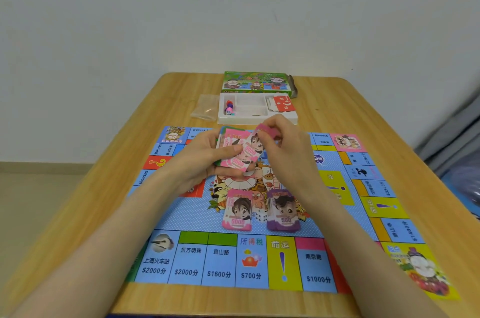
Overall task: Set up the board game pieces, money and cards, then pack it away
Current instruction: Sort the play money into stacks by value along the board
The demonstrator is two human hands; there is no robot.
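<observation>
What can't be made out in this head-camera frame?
Head view:
Count of pink paper money notes: overlapped, covered by left hand and right hand.
Centre of printed blue game board: behind both hands.
Shapes of small coloured plastic pieces in white plastic tray: too small.
Print on green cardboard box: blurred.

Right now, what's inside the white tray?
The white tray holds coloured pawns and a die on its left, red question-mark cards on its right. The right hand hides part of its near edge.
</observation>
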